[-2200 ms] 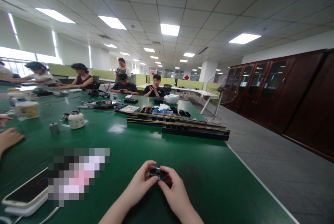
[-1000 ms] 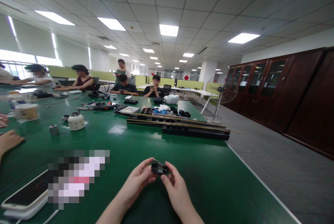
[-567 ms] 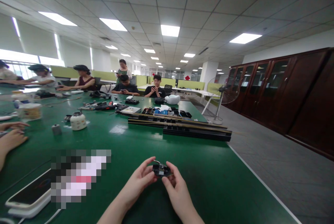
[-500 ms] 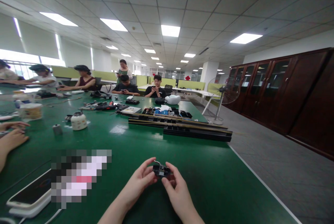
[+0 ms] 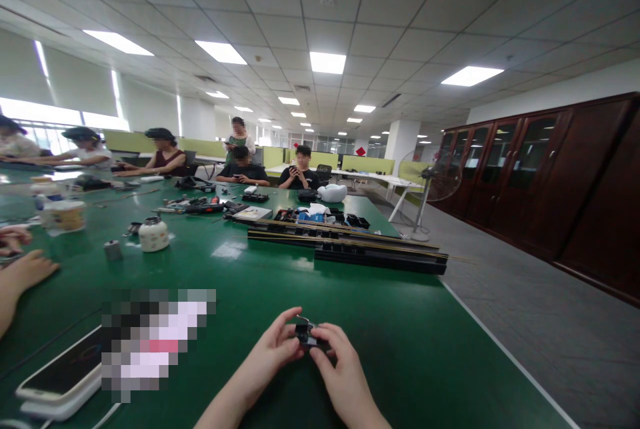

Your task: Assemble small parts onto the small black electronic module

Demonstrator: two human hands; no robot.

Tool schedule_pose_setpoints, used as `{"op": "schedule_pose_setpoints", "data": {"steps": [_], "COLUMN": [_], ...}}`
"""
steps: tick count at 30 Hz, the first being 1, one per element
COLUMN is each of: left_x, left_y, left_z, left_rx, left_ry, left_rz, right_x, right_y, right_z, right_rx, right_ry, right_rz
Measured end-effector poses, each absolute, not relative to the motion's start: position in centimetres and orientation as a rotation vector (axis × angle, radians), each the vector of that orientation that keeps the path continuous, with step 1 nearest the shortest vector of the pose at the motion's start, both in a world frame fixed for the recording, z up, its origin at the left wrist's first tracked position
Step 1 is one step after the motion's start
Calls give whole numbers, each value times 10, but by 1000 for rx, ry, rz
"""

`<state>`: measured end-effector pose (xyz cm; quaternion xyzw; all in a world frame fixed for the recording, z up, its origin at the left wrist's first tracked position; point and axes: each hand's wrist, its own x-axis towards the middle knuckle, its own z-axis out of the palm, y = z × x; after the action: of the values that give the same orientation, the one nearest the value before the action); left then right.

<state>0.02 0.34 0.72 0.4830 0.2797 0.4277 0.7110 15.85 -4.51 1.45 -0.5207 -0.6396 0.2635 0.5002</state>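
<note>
Low in the middle of the head view, both my hands meet over a green table. My left hand and my right hand pinch a small black part between their fingertips, a thin wire loop sticking up from its top. The part is held just above the table, near its front edge. Fingers of both hands are curled round it, and its underside is hidden.
A phone on a white block lies at the front left. Long black rails cross the table's middle; a white jar and a small metal cylinder stand to the left. Another person's hand rests at far left. Several people sit at the far end.
My fingers have shifted round the small black part, with the right hand's fingers now closing more over its top. The camera has tilted slightly. The other person's hand at left moved a little.
</note>
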Motion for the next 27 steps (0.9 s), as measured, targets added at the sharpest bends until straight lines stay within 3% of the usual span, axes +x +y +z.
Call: {"op": "schedule_pose_setpoints", "data": {"steps": [27], "left_x": [0], "left_y": [2], "left_z": [10], "left_rx": [1183], "left_ry": [573], "left_rz": [976], "right_x": [158], "right_y": [-46], "right_z": [15], "right_rx": [-1270], "right_ry": [-1543], "right_rz": [632]}}
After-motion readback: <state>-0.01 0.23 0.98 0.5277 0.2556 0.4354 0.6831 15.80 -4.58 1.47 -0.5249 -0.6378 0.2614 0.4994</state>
